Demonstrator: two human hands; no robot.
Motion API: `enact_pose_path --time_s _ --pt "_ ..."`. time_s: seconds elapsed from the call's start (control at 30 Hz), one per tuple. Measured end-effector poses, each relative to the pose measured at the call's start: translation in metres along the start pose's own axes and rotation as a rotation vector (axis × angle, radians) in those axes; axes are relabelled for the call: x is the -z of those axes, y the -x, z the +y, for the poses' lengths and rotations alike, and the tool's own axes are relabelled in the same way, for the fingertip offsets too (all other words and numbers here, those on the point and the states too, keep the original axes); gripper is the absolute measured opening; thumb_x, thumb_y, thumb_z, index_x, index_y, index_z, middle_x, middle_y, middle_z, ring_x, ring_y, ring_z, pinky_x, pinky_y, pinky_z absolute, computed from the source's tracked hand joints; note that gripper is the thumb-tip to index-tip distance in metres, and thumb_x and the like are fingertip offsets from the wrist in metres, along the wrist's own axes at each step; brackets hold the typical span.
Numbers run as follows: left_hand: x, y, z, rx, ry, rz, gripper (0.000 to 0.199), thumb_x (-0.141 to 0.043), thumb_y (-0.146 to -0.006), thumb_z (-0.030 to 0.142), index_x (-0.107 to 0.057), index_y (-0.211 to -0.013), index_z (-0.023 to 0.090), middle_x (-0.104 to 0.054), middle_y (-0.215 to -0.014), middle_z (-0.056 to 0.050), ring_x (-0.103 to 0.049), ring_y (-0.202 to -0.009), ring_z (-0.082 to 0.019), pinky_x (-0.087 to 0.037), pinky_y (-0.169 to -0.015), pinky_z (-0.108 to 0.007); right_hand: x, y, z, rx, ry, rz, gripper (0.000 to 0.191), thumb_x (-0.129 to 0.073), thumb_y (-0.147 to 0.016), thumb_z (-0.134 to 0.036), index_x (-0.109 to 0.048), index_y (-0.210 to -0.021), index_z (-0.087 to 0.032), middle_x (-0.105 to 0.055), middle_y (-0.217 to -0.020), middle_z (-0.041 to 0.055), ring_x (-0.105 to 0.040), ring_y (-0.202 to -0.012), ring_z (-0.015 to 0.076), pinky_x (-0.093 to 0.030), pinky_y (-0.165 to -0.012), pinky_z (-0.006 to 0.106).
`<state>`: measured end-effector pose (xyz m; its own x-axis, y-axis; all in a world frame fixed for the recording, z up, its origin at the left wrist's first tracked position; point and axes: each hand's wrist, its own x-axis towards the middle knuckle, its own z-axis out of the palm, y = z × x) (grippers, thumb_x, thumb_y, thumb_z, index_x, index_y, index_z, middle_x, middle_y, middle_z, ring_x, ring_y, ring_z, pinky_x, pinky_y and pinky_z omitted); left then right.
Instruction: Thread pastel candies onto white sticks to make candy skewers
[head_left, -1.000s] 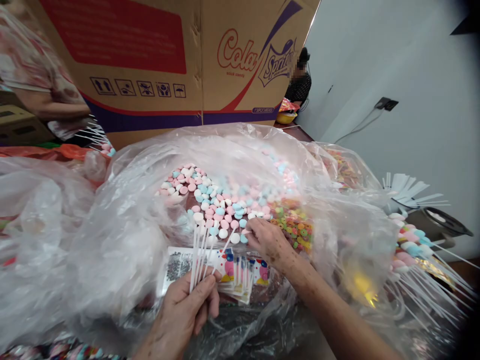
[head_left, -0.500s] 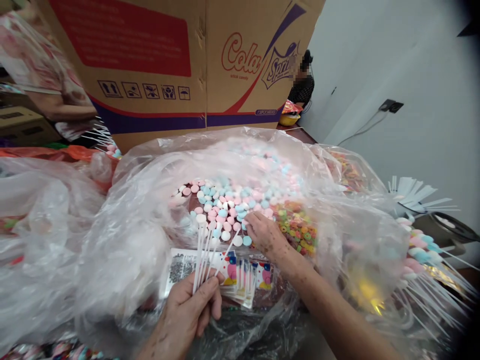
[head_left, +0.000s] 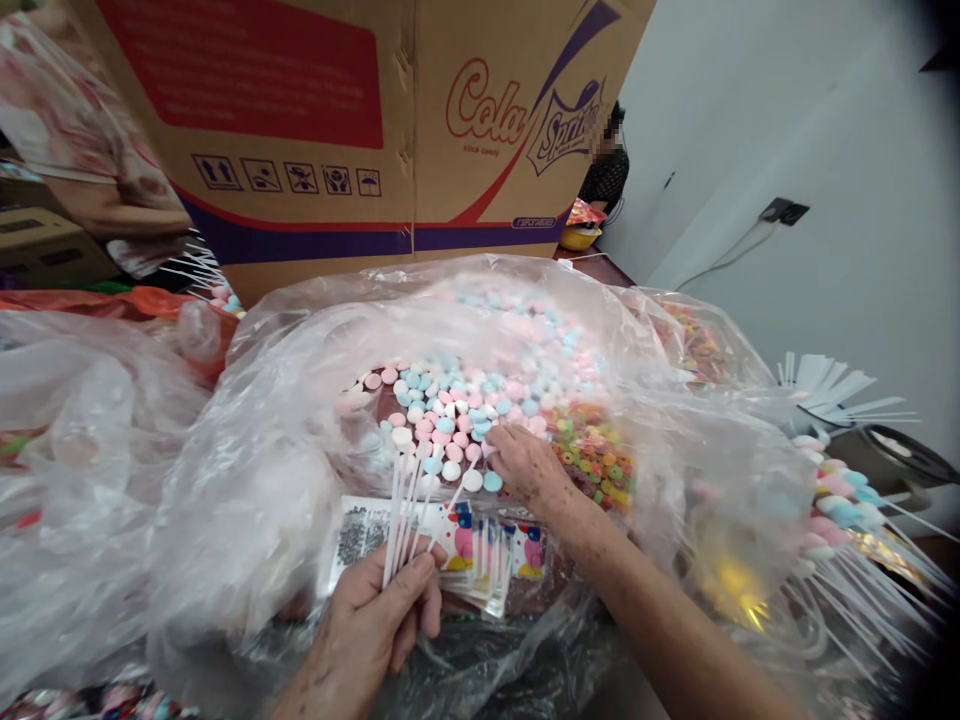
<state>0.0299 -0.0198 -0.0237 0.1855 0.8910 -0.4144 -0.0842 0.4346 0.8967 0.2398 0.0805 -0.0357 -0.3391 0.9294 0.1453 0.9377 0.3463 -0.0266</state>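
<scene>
My left hand (head_left: 384,605) is closed round several thin white sticks (head_left: 403,515), which fan upward from the fingers. Behind their upper ends lies a loose spread of pink, blue and white round candies (head_left: 457,385). My right hand (head_left: 531,468) rests at the near right of that spread, fingers bent down and close together among the candies; whatever they pinch is hidden. Small colourful ring candies (head_left: 600,455) lie just right of it. Under the sticks sit printed wrappers (head_left: 364,530) with a cartoon design, partly covered by my left hand.
Clear plastic sheeting (head_left: 247,480) surrounds the candies. A large cardboard box (head_left: 300,210) stands behind. At right are candies on white sticks (head_left: 844,500) and a dark pot (head_left: 892,455). One person (head_left: 82,150) is at the far left, another (head_left: 609,170) behind the box.
Very little differs. My right hand has shifted slightly left among the candies, and my left hand still grips the sticks in nearly the same place.
</scene>
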Motion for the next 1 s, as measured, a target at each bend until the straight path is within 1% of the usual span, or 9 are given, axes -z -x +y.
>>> enact_pose_path --time_s 0.13,0.2,0.33,0.4,0.53,0.67,0.77,0.87,1.0 --pt "0.003 -0.002 -0.003 0.003 0.008 -0.010 0.043 -0.065 -0.077 0.055 -0.064 -0.084 0.013 -0.061 -0.048 0.003 -0.034 -0.030 -0.003 -0.014 -0.038 -0.018 0.008 -0.004 -0.003 -0.015 -0.003 -0.037 0.020 -0.052 -0.079 -0.001 -0.059 -0.090 -0.016 -0.067 -0.092 0.0111 -0.056 -0.089 0.0230 -0.039 -0.071 0.029" --pt "0.003 -0.002 -0.002 0.001 0.009 -0.002 0.043 -0.064 -0.078 0.055 -0.064 -0.085 0.013 -0.061 -0.049 0.003 -0.033 -0.031 -0.003 -0.014 -0.038 -0.018 0.013 -0.003 -0.002 -0.022 -0.005 -0.045 0.019 -0.052 -0.078 -0.003 -0.058 -0.089 -0.017 -0.067 -0.090 0.0105 -0.056 -0.084 0.0221 -0.037 -0.067 0.028" --pt "0.004 -0.001 -0.001 0.004 0.011 -0.002 0.042 -0.063 -0.079 0.054 -0.065 -0.088 0.013 -0.061 -0.049 0.003 -0.034 -0.032 -0.003 -0.015 -0.039 -0.018 0.022 0.006 0.004 -0.090 -0.162 -0.140 0.013 -0.050 -0.082 -0.011 -0.054 -0.090 -0.020 -0.063 -0.077 0.0028 -0.053 -0.066 0.0169 -0.031 -0.057 0.025" --pt "0.005 -0.002 -0.001 0.001 0.014 -0.004 0.042 -0.063 -0.080 0.054 -0.065 -0.088 0.013 -0.060 -0.050 0.004 -0.034 -0.033 -0.003 -0.015 -0.039 -0.018 0.024 0.011 0.008 -0.130 -0.221 -0.161 0.010 -0.050 -0.083 -0.013 -0.052 -0.089 -0.020 -0.061 -0.076 0.0020 -0.052 -0.067 0.0162 -0.029 -0.058 0.025" --pt "0.004 -0.003 -0.003 -0.009 0.014 -0.012 0.043 -0.063 -0.079 0.056 -0.066 -0.086 0.013 -0.061 -0.050 0.004 -0.033 -0.032 -0.003 -0.015 -0.039 -0.018 0.020 0.017 0.016 -0.149 -0.239 -0.095 0.003 -0.049 -0.085 -0.017 -0.051 -0.085 -0.020 -0.059 -0.078 0.0032 -0.052 -0.071 0.0168 -0.029 -0.062 0.025" --pt "0.003 -0.002 -0.002 0.003 0.014 -0.016 0.043 -0.064 -0.079 0.056 -0.066 -0.085 0.013 -0.061 -0.049 0.003 -0.032 -0.032 -0.002 -0.014 -0.038 -0.018 0.014 0.021 0.020 -0.176 -0.327 -0.022 0.009 -0.046 -0.089 -0.022 -0.049 -0.081 -0.020 -0.056 -0.072 -0.0001 -0.049 -0.065 0.0149 -0.030 -0.061 0.024" --pt "0.004 -0.001 -0.001 0.010 0.024 -0.001 0.042 -0.064 -0.078 0.055 -0.066 -0.086 0.013 -0.062 -0.049 0.003 -0.032 -0.031 -0.002 -0.013 -0.039 -0.018 0.016 0.021 0.019 -0.188 -0.328 0.052 0.008 -0.049 -0.087 -0.020 -0.051 -0.080 -0.020 -0.057 -0.073 0.0004 -0.050 -0.067 0.0156 -0.031 -0.062 0.025" --pt "0.003 0.000 0.000 0.011 0.026 0.009 0.040 -0.065 -0.078 0.053 -0.066 -0.084 0.013 -0.062 -0.049 0.003 -0.032 -0.031 -0.003 -0.013 -0.039 -0.019 0.022 0.022 0.014 -0.135 -0.328 0.084 0.005 -0.050 -0.084 -0.017 -0.054 -0.083 -0.020 -0.059 -0.076 0.0012 -0.052 -0.070 0.0164 -0.034 -0.065 0.026" --pt "0.003 0.001 0.001 0.006 0.028 0.008 0.039 -0.065 -0.079 0.052 -0.066 -0.085 0.013 -0.061 -0.049 0.003 -0.032 -0.031 -0.003 -0.013 -0.039 -0.019 0.028 0.024 0.004 -0.017 -0.349 0.131 0.008 -0.050 -0.086 -0.014 -0.056 -0.088 -0.020 -0.062 -0.083 0.0033 -0.055 -0.076 0.0167 -0.039 -0.069 0.026"
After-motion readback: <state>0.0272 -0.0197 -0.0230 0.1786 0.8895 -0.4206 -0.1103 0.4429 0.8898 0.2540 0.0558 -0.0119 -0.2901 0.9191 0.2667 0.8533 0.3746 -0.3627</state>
